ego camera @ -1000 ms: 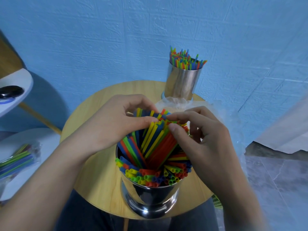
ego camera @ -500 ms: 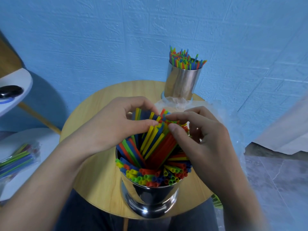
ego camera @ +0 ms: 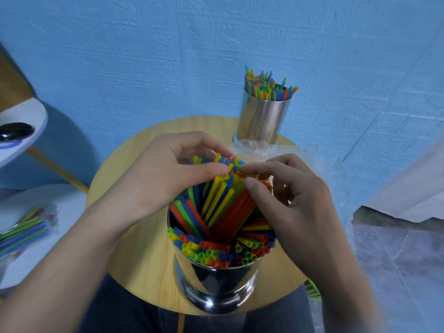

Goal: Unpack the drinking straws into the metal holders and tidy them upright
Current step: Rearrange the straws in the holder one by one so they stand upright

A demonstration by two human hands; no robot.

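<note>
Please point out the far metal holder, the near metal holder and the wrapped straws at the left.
far metal holder (ego camera: 263,118): head view, middle of its shiny wall.
near metal holder (ego camera: 216,284): head view, its front wall.
wrapped straws (ego camera: 22,233): head view, middle of the bundle.

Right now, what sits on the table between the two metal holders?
In the head view, crumpled clear plastic wrapping lies on the round wooden table between the near holder and the far holder.
</note>
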